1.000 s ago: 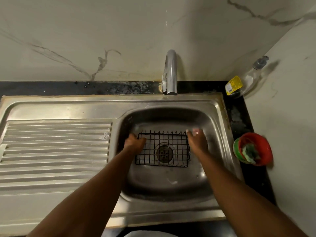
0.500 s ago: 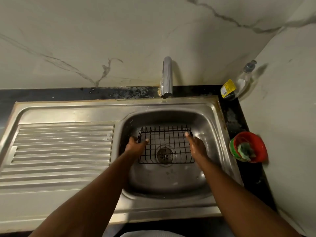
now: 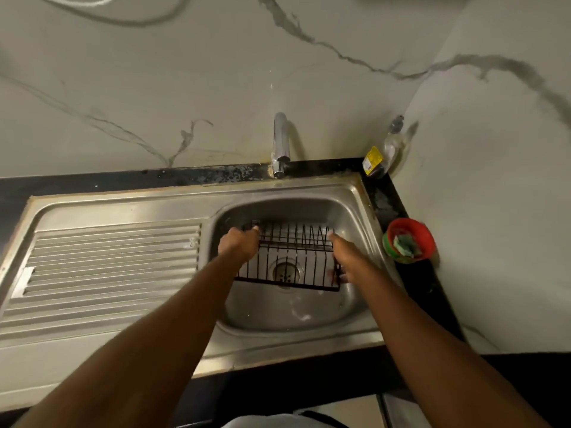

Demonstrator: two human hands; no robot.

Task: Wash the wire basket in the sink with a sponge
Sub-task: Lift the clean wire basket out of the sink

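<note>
A black wire basket (image 3: 290, 257) sits in the steel sink bowl (image 3: 296, 316), over the drain, with its far side tipped up. My left hand (image 3: 238, 244) grips the basket's left end. My right hand (image 3: 344, 256) grips its right end, the fingers wrapped round the wires. A green sponge (image 3: 404, 245) lies in a red bowl (image 3: 412, 233) on the black counter to the right of the sink, apart from both hands.
The chrome tap (image 3: 279, 143) stands behind the bowl with no water running. A ribbed steel drainboard (image 3: 105, 267) lies to the left. A clear soap bottle (image 3: 384, 152) with a yellow label leans in the back right corner. Marble walls close in behind and on the right.
Both hands have stayed on the basket's ends and tipped its far side up off the sink floor. The camera has pulled back and up.
</note>
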